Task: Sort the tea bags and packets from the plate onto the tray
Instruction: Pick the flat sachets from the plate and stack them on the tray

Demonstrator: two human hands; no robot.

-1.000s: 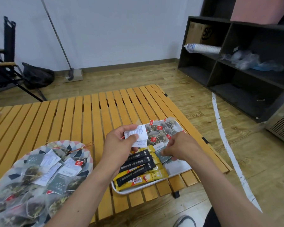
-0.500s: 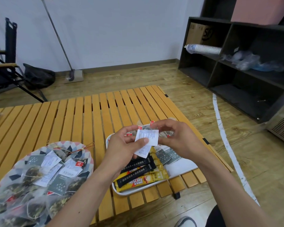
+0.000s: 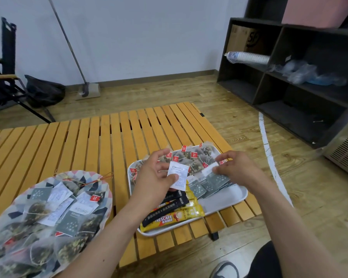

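A patterned plate [image 3: 74, 174] at the lower left is heaped with mesh tea bags and grey and white packets. A white tray [image 3: 227, 199] near the table's right edge holds red-tagged tea bags [image 3: 195, 157] at its far end, grey packets [image 3: 215, 182] in the middle and black and yellow stick packets [image 3: 175, 212] at its near end. My left hand [image 3: 153, 177] hovers over the tray and pinches a white packet [image 3: 178, 174] between thumb and fingers. My right hand [image 3: 237, 169] pinches another white packet [image 3: 209, 169] just above the grey packets.
The slatted wooden table [image 3: 88, 145] ends just right of and in front of the tray. A dark shelf unit [image 3: 289, 77] stands at the right, a folding chair [image 3: 4, 77] and a mop [image 3: 84, 85] at the back. My shoe [image 3: 225, 269] shows below the table edge.
My hands were together over the tray, both on the white packets. They have drawn apart: the right hand carried one white packet right and down toward the grey packets, the left kept the other.
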